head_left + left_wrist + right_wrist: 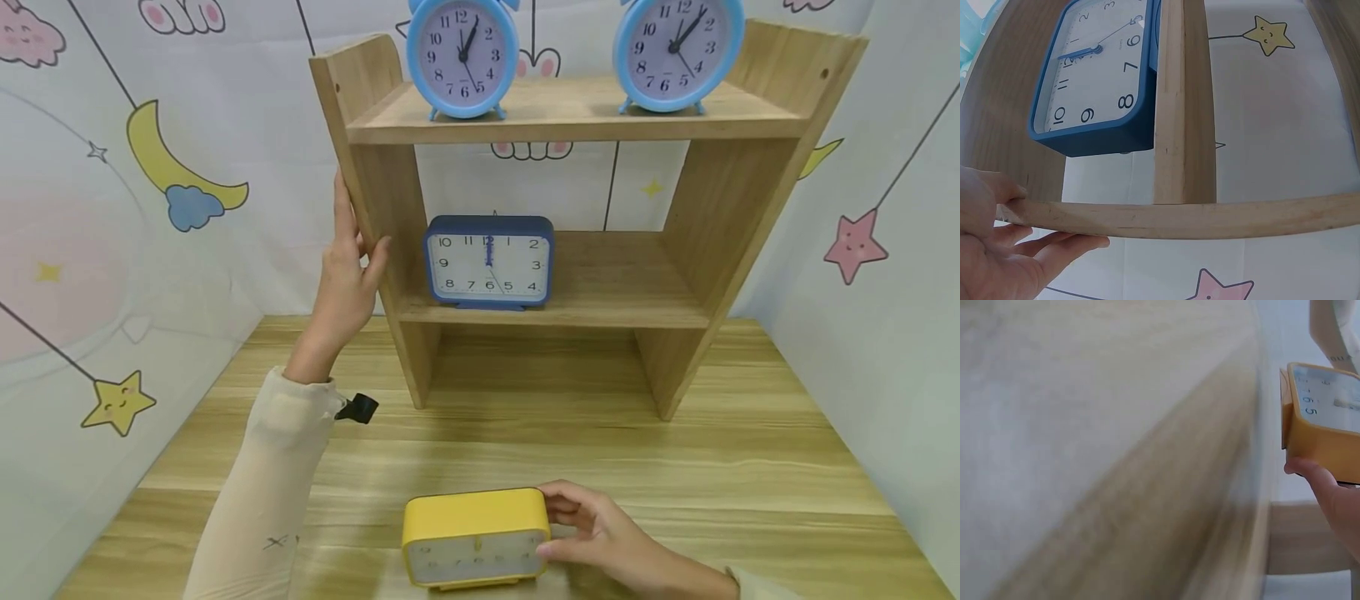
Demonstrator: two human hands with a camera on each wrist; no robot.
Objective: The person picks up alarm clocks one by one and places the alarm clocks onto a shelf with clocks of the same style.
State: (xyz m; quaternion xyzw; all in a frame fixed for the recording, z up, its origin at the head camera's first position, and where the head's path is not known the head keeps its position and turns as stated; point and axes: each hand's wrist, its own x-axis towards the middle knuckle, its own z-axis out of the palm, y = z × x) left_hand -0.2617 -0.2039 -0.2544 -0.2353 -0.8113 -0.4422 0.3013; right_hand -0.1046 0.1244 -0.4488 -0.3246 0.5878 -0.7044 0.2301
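Observation:
My right hand [600, 533] grips the right end of a yellow desk clock [476, 510], thumb in front and fingers behind. The clock is low in the head view, over the near part of the table, its face tilted toward me. In the right wrist view the thumb lies along the yellow case [1319, 447]. My left hand [347, 275] holds the left side panel of a wooden shelf [390, 275], with the thumb on the inner side and fingers outside. Beside that panel, a dark blue desk clock [489, 271] stands on the middle board.
Two light blue round alarm clocks, one at the left [462, 62] and one at the right [675, 62], stand on the top board. The shelf rests on a wood-grain table [750, 483]. White cloth with cartoon prints hangs around it. A black strap [360, 408] sticks out at the left cuff.

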